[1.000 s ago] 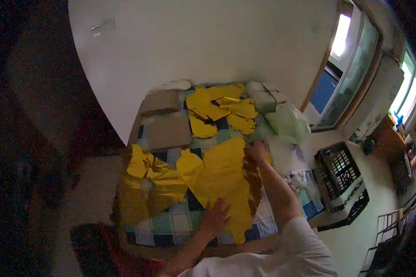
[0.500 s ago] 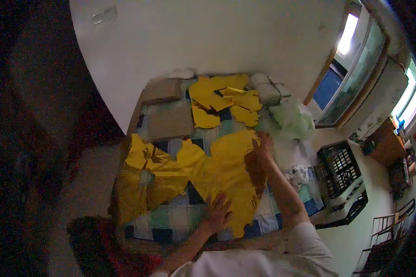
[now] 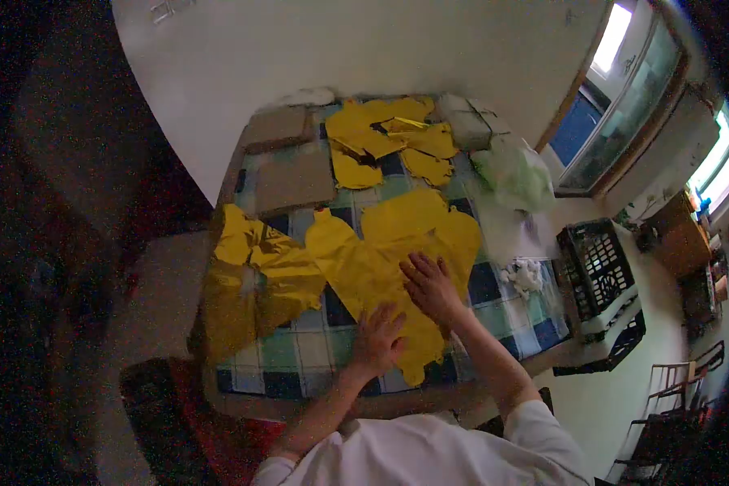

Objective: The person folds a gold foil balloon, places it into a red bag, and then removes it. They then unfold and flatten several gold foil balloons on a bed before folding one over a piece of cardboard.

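Observation:
A flat, shiny yellow piece that looks like a deflated foil balloon (image 3: 381, 243) lies spread on the checked cloth (image 3: 300, 364) in front of me. My left hand (image 3: 378, 338) rests on its lower left edge, fingers apart. Slightly higher and to the right, my right hand (image 3: 433, 293) presses flat on its middle, fingers extended. Neither hand is gripping anything. To the left lies a crumpled yellow foil piece (image 3: 279, 279), its far side in shadow. More yellow foil pieces (image 3: 373, 134) are heaped at the far end.
Cardboard pieces (image 3: 294, 183) lie at the far left of the cloth. A pale green plastic bag (image 3: 510, 174) sits at the right, with a crumpled white bundle (image 3: 528, 275) nearer me. A black plastic crate (image 3: 598, 271) stands beyond the right edge.
My right hand has moved from the foil's right edge onto its middle. That edge, folded and dark before, now lies spread out. My left hand remains on the foil. The view has shifted.

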`<state>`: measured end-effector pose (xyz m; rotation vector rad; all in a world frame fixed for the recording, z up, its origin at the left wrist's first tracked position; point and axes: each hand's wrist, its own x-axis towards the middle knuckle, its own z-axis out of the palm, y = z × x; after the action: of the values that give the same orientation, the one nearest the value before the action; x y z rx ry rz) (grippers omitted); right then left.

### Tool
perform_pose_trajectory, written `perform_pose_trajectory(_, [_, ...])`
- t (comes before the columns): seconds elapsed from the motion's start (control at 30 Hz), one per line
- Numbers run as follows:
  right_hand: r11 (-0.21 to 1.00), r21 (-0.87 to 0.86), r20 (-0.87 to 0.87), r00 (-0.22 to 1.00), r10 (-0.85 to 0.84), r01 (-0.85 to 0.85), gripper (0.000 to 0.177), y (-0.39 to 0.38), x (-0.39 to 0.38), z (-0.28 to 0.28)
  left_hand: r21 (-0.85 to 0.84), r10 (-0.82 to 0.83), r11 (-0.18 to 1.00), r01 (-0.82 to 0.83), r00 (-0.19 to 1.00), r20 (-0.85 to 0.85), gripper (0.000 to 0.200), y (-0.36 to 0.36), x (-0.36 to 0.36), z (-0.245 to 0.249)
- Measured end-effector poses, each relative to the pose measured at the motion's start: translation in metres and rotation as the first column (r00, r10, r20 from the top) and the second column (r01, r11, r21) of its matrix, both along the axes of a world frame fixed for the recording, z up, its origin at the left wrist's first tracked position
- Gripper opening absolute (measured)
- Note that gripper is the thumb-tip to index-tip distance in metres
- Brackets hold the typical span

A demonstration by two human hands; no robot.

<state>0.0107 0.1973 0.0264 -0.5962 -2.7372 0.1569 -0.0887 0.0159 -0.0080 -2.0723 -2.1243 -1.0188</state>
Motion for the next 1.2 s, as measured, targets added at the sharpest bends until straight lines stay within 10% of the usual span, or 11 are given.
perform_pose_trajectory(0.27, [0.963,-0.269,-0.232,0.971,-0.064,-0.001,0.045,0.015,0.013,-0.015,-0.042,0.028,0.999,-0.029,0.999,-0.037,0.049,-0.001,0.003,-0.017])
perform_pose_trajectory(0.83, [0.975,-0.109,-0.29,0.932,-0.219,0.195,0.046,0.013,0.049,-0.012,-0.157,-0.012,0.988,-0.002,0.996,-0.091,0.052,-0.002,-0.001,0.025])
perform_pose_trajectory(1.03, [0.993,-0.032,-0.449,0.886,-0.116,0.113,0.06,0.053,0.034,-0.003,0.074,0.034,0.997,-0.024,0.99,-0.135,0.05,0.017,-0.06,0.03])
perform_pose_trajectory(1.2, [0.645,-0.759,-0.434,0.806,-0.402,-0.088,0.042,0.085,-0.037,0.043,0.011,0.058,0.998,-0.057,0.985,-0.162,0.036,0.084,-0.137,0.062])
